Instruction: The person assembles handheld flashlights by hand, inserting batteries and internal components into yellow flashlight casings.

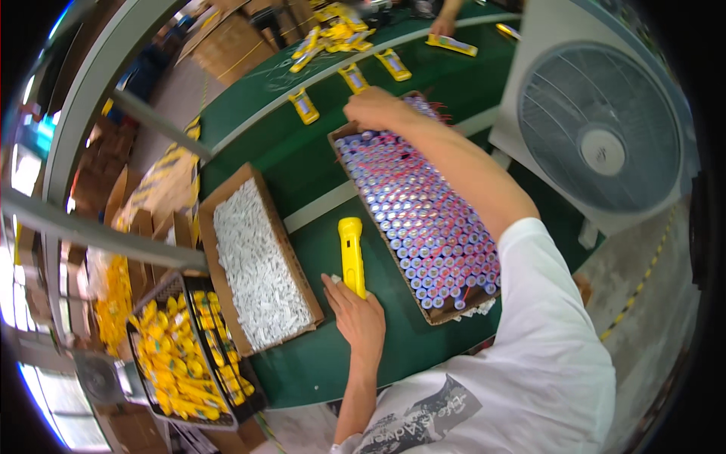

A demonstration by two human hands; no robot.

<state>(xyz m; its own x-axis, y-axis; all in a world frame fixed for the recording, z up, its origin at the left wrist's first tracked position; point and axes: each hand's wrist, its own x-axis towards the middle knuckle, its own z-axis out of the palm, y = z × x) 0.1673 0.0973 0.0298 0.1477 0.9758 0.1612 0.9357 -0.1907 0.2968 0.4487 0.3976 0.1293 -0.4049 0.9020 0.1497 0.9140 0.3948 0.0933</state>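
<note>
A yellow flashlight (352, 256) lies on the green table in front of me, its wider head pointing away. My left hand (359, 318) is closed about its near end, with a small white piece (336, 279) at the fingertips. My right arm reaches across a cardboard box of batteries (423, 219), which have purple-blue sleeves and red wires. At the box's far left corner my right hand (372, 110) is curled, fingers pointing down; whatever they hold is hidden. Just beyond it lies another yellow flashlight (352, 78).
Left of the flashlight stands a cardboard box of small white pieces (261, 265). A black crate (198, 321) of yellow parts is at lower left. More yellow flashlights (304, 106) line the belt, with a pile (333, 34) behind. A co-worker's hand (443, 26) touches one. A large fan (601, 129) stands right.
</note>
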